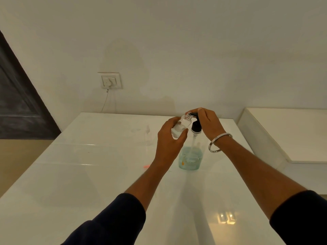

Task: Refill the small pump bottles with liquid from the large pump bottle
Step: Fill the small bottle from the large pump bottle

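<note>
A large clear pump bottle [191,156] with pale blue-green liquid in its lower part stands on the white table [88,174]. Its pump is black. My right hand [207,122] rests over the pump head, fingers curved down on it. My left hand [168,138] grips a small clear bottle [182,125], tilted, with its open neck up against the pump's spout. A second small clear bottle [147,135] with its pump top on stands upright to the left, apart from both hands.
A small pink-orange item [146,166] lies on the table left of the large bottle. A white ledge [283,131] runs along the right. A wall socket [109,80] with a plugged cable sits behind the table; a dark door [17,96] is at left.
</note>
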